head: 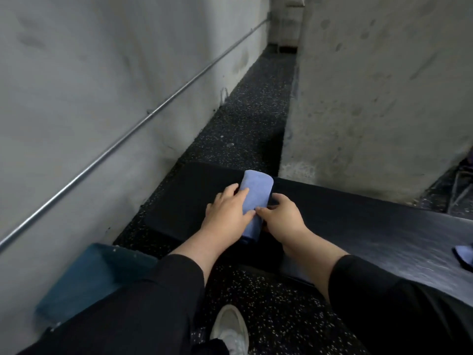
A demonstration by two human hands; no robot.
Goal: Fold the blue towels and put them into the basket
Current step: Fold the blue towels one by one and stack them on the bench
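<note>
A folded blue towel [256,192] lies as a narrow bundle on the black bench [358,221], near its left end. My left hand [227,213] lies over the towel's left side with the fingers curled onto it. My right hand [281,217] holds the towel's near right edge, thumb on top and fingers tucked at its side. Another blue towel [464,253] shows only as a corner at the right edge of the bench. The teal basket [84,275] stands on the floor at the lower left, partly hidden by my left sleeve.
A grey wall with a metal pipe [115,147] runs along the left. A concrete pillar [371,98] rises behind the bench on the right. A dark speckled floor [245,119] runs between them. My white shoe [230,329] is below.
</note>
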